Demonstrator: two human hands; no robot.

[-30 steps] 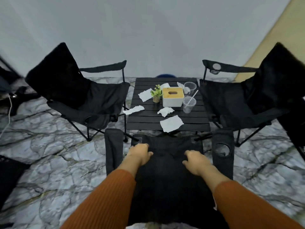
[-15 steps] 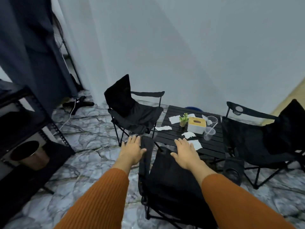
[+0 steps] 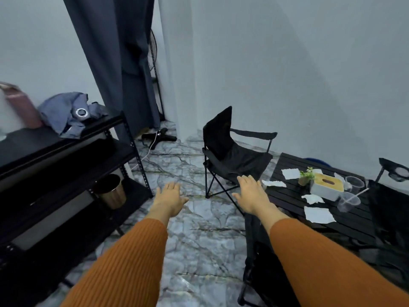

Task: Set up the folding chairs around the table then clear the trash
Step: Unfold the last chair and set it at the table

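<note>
Bare-skinned, my left hand point(image 3: 169, 199) and right hand point(image 3: 252, 196) hang with grip apart, empty; I should swing toward the bin point(image 3: 111, 191) at nine o'clock, carrying it squarely to paper scraps point(image 3: 318, 214) on the table point(image 3: 287, 202) at three, chairs point(image 3: 232, 156) standing.

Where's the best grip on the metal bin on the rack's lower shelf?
Likely the open rim of the metal bin, taken from the front with the left hand. It stands roughly upright near the shelf's edge beside a rack post, and the shelf above probably limits a top-down reach. Its smooth tapered wall could slip.
</note>
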